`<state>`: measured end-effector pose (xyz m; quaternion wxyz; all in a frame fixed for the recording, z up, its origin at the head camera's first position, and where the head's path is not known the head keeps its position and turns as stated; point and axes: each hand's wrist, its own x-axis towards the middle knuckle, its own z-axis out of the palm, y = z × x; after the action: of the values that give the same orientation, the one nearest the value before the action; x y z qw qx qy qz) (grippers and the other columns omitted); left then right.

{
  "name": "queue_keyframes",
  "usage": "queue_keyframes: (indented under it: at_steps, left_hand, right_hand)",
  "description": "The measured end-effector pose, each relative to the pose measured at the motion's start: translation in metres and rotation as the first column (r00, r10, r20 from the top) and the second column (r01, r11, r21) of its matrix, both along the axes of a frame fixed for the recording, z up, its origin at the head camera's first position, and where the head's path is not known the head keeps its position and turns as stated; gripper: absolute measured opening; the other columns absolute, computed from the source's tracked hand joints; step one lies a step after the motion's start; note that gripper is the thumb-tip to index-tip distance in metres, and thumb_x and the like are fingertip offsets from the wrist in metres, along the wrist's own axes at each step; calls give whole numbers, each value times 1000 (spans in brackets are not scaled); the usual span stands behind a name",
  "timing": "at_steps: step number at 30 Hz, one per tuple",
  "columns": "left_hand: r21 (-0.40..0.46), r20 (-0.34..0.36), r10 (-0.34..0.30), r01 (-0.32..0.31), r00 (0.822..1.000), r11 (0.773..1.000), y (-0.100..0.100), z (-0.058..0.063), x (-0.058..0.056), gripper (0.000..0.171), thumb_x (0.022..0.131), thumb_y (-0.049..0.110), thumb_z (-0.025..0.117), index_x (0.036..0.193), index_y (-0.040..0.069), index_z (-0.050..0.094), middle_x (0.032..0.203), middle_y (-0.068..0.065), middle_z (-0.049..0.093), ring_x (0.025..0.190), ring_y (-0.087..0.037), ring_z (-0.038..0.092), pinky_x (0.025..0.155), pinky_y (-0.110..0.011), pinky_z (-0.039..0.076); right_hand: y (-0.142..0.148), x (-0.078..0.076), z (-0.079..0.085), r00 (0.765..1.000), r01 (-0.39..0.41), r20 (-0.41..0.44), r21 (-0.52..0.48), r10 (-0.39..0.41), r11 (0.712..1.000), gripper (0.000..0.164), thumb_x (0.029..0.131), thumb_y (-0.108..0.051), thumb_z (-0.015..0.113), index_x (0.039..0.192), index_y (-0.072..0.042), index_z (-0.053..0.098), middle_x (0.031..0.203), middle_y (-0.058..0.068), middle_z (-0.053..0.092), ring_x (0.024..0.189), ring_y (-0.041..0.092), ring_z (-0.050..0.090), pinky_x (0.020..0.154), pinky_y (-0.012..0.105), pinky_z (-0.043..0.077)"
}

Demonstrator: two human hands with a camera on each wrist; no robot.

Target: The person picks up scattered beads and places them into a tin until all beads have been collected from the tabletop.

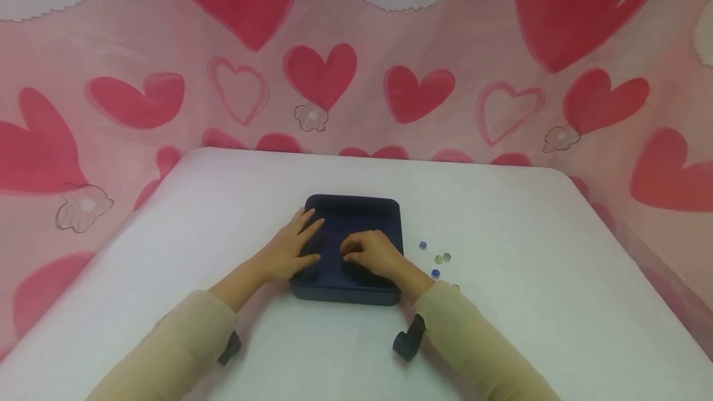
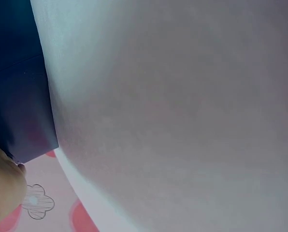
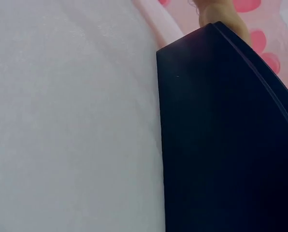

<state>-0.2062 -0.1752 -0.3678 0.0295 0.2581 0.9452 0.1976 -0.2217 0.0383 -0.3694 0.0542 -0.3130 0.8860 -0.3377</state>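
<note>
The right hand's grip (image 1: 372, 252) hangs over the inside of the dark navy tray (image 1: 345, 294), fingers curled down toward the thumb; whether anything is pinched between them cannot be told, as the fingertips are hidden. The left hand (image 1: 286, 252) lies over the tray's left rim, its fingers spread apart. The tray sits upright on the white-covered bench (image 1: 557, 302), between the forearms. Just beside its right wall lie small glass marbles: two blue (image 1: 436, 273), one green (image 1: 447, 257) touching or nearly touching a yellow-green one (image 1: 439, 259), and a yellowish one (image 1: 456, 288) partly covered by the beige right sleeve (image 1: 473, 345). Behind the bench hangs a pink heart-printed backdrop (image 1: 362, 23).
</note>
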Motion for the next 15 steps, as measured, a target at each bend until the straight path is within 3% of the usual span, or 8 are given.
queue_keyframes:
  at_steps: [15]
  left_hand:
    - [11, -5, -2, 2, 1000, 1000, 0, 2, 2, 65, 83, 31, 55, 137, 8, 24, 143, -13, 9, 129, -29, 0, 99, -49, 14]
  right_hand:
    - [-4, 3, 3, 997, 3, -81, 193, 13, 981, 14, 75, -7, 64, 88, -9, 65, 84, 0, 64, 83, 13, 58, 75, 28, 44]
